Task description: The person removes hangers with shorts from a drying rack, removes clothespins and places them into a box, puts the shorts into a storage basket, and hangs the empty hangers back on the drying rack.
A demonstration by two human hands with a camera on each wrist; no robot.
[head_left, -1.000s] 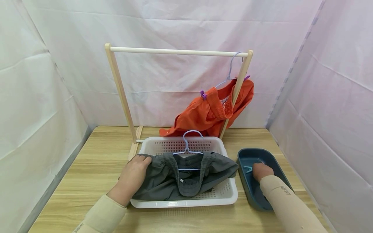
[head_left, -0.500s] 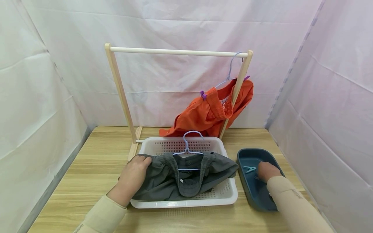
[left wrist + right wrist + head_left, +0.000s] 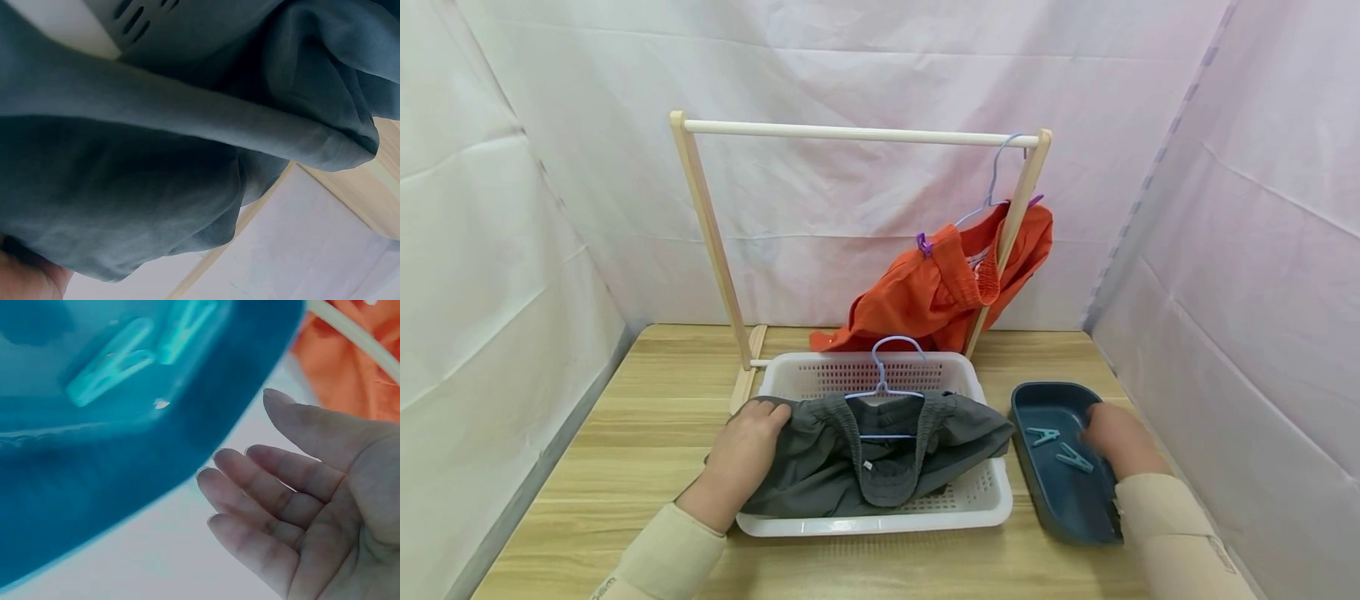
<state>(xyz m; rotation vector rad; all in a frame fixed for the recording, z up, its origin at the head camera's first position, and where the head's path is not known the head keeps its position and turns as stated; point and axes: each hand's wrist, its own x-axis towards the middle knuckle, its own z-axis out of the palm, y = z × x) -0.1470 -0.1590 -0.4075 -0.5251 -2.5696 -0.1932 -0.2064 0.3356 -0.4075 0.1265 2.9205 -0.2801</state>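
Grey elastic-waist trousers (image 3: 808, 479) lie across the white basket, with a light-blue hanger (image 3: 876, 358) set in their waist opening. My left hand (image 3: 748, 450) grips the left end of the trousers; the left wrist view shows mostly draped grey cloth (image 3: 162, 181) and part of that hand at the lower left corner. At the right rim of a dark blue tray (image 3: 1075, 508) is my right hand (image 3: 1123, 437), holding nothing. Its fingers are relaxed and spread in the right wrist view. Two teal clothespins, one nearer the left wall (image 3: 1042, 436) and another beside it (image 3: 1075, 458), lie in the tray.
Behind the perforated white basket (image 3: 880, 525) stands a wooden rack (image 3: 850, 132) with a white bar. Orange trousers (image 3: 917, 292) hang at its right end from another hanger, held by purple clips (image 3: 923, 244). White cloth walls enclose the wooden table (image 3: 610, 433).
My right hand has drawn back rightward from the tray's middle to its right rim, opening up and uncovering the second teal clothespin. The left hand and grey trousers stay put.
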